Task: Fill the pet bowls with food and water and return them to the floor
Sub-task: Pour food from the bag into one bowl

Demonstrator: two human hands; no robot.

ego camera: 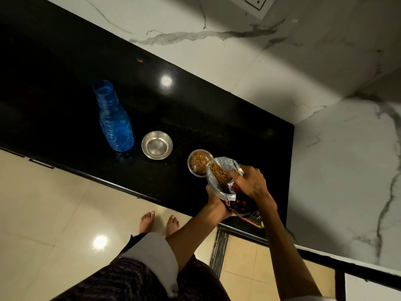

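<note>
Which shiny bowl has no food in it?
The round steel bowl beside the blue plastic bottle holds no food. The other steel bowl, under the tilted food bag, holds brown kibble.

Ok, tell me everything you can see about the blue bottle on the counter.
The blue bottle looks like see-through ribbed plastic, with a narrow neck widening to a fuller body. It stands upright on the black counter, left of the empty steel bowl, close but apart. No cap is visible on its open mouth. Neither hand touches it. How full it is cannot be told.
</note>
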